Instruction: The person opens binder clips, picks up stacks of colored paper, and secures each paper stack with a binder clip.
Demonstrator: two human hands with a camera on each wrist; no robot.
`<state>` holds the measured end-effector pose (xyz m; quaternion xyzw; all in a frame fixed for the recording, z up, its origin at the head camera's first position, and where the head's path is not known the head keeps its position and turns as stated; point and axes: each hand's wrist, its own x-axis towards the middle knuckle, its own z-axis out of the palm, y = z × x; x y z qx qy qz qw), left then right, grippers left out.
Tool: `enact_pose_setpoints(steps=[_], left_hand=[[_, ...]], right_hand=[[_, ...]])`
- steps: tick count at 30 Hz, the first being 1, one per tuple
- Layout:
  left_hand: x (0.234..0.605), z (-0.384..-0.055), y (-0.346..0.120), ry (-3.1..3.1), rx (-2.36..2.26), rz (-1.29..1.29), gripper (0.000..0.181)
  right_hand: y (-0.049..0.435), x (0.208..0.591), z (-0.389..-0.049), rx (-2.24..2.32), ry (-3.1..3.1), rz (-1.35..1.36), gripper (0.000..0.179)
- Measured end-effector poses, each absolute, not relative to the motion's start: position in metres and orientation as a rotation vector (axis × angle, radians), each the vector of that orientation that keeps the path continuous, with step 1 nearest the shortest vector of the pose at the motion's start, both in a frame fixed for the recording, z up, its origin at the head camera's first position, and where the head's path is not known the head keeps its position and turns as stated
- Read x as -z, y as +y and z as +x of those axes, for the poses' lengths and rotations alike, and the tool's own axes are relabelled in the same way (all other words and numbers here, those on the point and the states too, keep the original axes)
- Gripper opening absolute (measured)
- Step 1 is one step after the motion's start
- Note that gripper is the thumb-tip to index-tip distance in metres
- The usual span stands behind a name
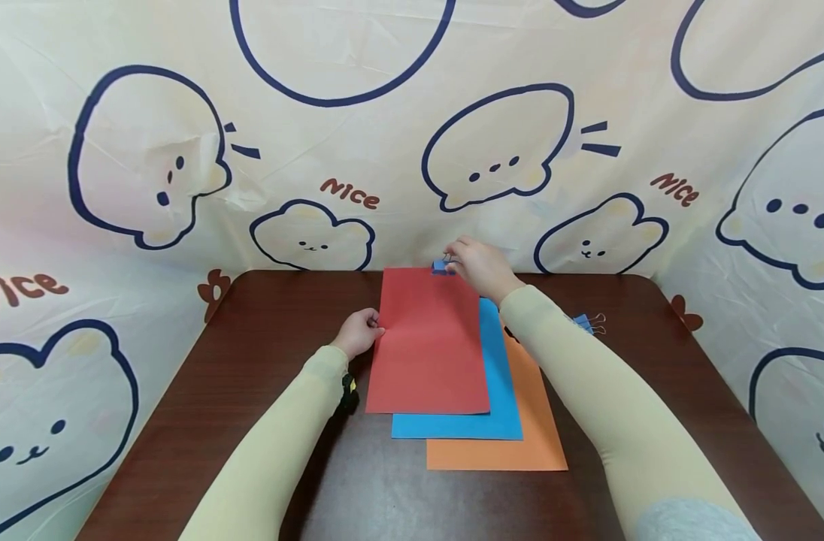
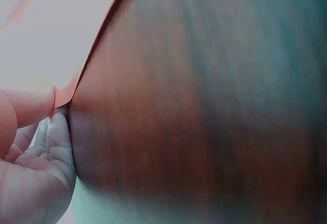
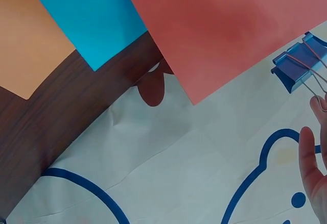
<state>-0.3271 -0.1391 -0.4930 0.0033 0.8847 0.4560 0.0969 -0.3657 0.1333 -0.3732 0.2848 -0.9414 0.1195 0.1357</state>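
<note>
1. Brown, wood-grained, the counter [image 1: 270, 315] spreads out on every side of the red sheet [image 1: 427, 346], and we see a soft sheen on it just nearer than that sheet.
2. Behind the red sheet, and off to both sides of it, we see a cream cloth [image 1: 398, 150] printed with blue-outlined cartoon animals, brown flowers and the word "Nice".
3. The red sheet itself lies uppermost, its far edge reaching the counter's far rim. Partly beneath it, showing along its right and near sides, we find a blue sheet [image 1: 503, 391]; farther right and nearer than the red sheet, an orange sheet [image 1: 537, 421] shows from under the blue.
4. Of the hands, the left [image 1: 358, 333] pinches the red sheet's left edge between thumb and fingers.
5. At the red sheet's far edge, the right hand [image 1: 483, 267] holds a blue binder clip [image 1: 441, 267] by its wire handles; we cannot tell whether the clip bites the paper.
6. Right of the red sheet, well apart, we see a second clip [image 1: 583, 324], partly hidden by the right sleeve [image 1: 581, 376].
</note>
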Motion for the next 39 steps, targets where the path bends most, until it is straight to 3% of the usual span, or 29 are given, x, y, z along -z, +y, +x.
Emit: enact_pose_setpoints(steps=[39], left_hand=[[0.494,-0.327,-0.140,2.641,-1.361,0.044,0.011]], right_hand=[[0.120,0.375,-0.381,-0.310,-2.821,0.793,0.035]])
